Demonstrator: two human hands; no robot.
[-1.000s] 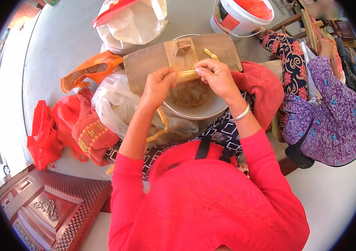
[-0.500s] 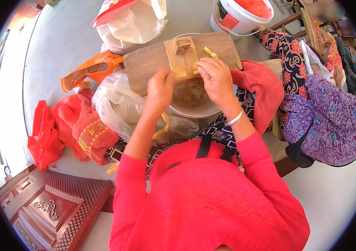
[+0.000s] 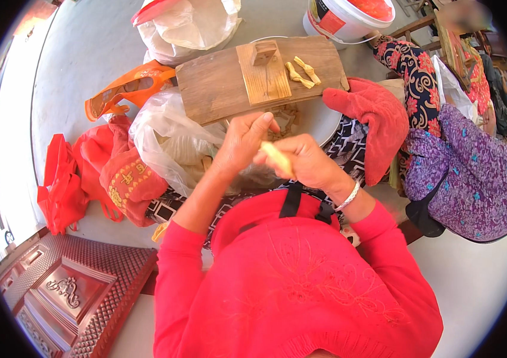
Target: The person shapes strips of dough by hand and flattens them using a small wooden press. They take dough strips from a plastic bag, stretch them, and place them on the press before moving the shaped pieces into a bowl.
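My right hand (image 3: 308, 162) is closed round a pale yellow strip (image 3: 278, 159), perhaps of root or vegetable, whose lower end sticks out below the fingers. Close beside it, my left hand (image 3: 242, 141) has its fingers curled and thumb raised; what it holds, if anything, is hidden. Beyond the hands lies a wooden board (image 3: 208, 89) with a lighter wood plate (image 3: 274, 80) and a small upright block (image 3: 263, 53) on it. More thin yellow strips (image 3: 302, 73) rest on its right part. Under the board, a white basin (image 3: 320, 119) holds brownish pieces.
A clear plastic bag (image 3: 161, 140) with pale contents sits left of the basin. Around it are an orange bag (image 3: 131, 89), red bags (image 3: 62, 185) and a red towel (image 3: 378, 128). A white bucket (image 3: 349, 24) stands behind; a person in purple clothing (image 3: 468, 173) sits at right.
Both hands have come back from the board's front edge toward my body. More yellow strip now lies on the board, and the strip in my right hand now points downward.
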